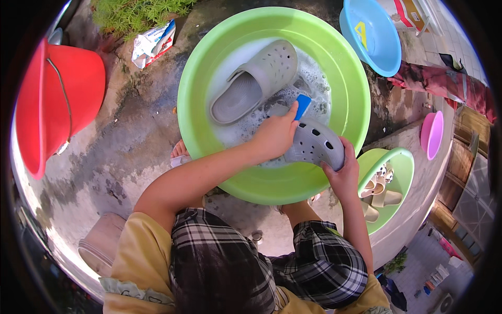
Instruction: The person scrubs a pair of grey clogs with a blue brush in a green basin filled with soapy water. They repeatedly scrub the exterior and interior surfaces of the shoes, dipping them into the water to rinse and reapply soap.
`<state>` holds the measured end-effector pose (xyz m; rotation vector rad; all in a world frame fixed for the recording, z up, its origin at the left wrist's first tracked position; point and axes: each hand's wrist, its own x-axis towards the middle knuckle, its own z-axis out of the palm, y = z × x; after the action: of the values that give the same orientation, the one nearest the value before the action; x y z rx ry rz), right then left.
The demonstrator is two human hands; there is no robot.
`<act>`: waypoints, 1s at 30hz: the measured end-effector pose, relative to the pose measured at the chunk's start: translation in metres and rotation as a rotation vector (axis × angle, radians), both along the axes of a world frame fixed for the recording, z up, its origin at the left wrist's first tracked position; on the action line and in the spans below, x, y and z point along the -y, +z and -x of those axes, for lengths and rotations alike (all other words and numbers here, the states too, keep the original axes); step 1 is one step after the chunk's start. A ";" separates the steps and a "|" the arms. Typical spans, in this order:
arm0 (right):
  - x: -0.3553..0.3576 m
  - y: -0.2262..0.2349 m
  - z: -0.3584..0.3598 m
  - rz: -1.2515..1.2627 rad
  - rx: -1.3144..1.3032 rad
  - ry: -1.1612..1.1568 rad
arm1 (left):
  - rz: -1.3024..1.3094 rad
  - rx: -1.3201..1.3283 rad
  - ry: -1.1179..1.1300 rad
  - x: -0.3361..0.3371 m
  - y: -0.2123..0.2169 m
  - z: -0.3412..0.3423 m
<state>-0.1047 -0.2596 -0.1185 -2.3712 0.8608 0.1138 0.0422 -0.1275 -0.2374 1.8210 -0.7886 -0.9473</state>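
Note:
In the large green basin (272,191) lie soapy water and a grey clog (280,68), its opening facing up and its toe toward the far right. My left hand (277,135) grips a small blue scrub brush (302,107) at the other grey clog (314,144); the bristles are hidden. My right hand (344,170) is closed round the near right end of that clog, holding it tilted above the suds with its holed top up. Another grey part shows in the foam just behind the brush, too covered to make out.
A red bucket (78,94) stands at the left, near a torn wrapper (153,44) and green plants (136,15). Beyond the basin is a blue basin (372,36). At the right are a green tub (405,172) holding beige shoes and a pink basin (432,135).

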 end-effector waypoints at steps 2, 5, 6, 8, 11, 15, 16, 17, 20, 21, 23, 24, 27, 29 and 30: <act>0.001 -0.008 0.010 0.059 -0.046 0.060 | 0.284 -0.078 -0.051 -0.002 0.042 0.029; -0.005 -0.015 0.024 0.038 -0.069 0.059 | 0.130 0.023 -0.168 -0.006 0.035 0.034; -0.004 -0.012 0.021 0.041 -0.071 0.050 | 0.081 0.087 -0.130 -0.005 0.025 0.028; -0.010 -0.012 0.015 0.018 -0.062 0.031 | -0.096 0.050 -0.044 -0.009 0.018 0.006; -0.010 -0.012 0.017 0.052 -0.087 0.040 | 0.027 0.066 -0.083 -0.012 0.024 0.020; -0.008 -0.008 0.015 0.014 -0.078 0.024 | -0.034 0.047 -0.190 -0.016 0.040 0.015; -0.009 -0.008 0.011 -0.001 -0.064 0.022 | -0.113 0.018 -0.117 -0.016 0.026 0.000; -0.010 -0.007 0.009 -0.006 -0.063 0.016 | -0.188 -0.011 -0.042 -0.015 0.005 -0.012; -0.009 -0.011 0.013 -0.018 -0.095 -0.008 | -0.116 -0.045 -0.049 -0.012 0.018 0.001; -0.007 -0.011 0.014 -0.019 -0.110 -0.014 | 0.000 -0.120 -0.102 -0.013 0.040 0.018; -0.006 -0.012 0.015 -0.019 -0.118 -0.024 | 0.145 -0.072 -0.261 -0.012 0.066 0.020; -0.006 -0.009 0.013 -0.022 -0.112 -0.018 | 0.045 -0.037 -0.206 -0.011 0.058 0.017; -0.009 -0.011 0.012 -0.005 -0.105 0.026 | -0.170 0.061 -0.029 -0.013 0.009 -0.017; -0.011 -0.011 0.011 -0.006 -0.121 0.020 | -0.108 0.014 -0.054 -0.011 0.008 -0.010; -0.008 -0.007 0.012 -0.008 -0.147 -0.008 | -0.067 -0.024 -0.071 -0.005 0.020 -0.003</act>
<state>-0.1171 -0.2513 -0.1258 -2.3751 0.9359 0.2914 0.0448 -0.1221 -0.2177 1.8461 -0.8197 -1.0507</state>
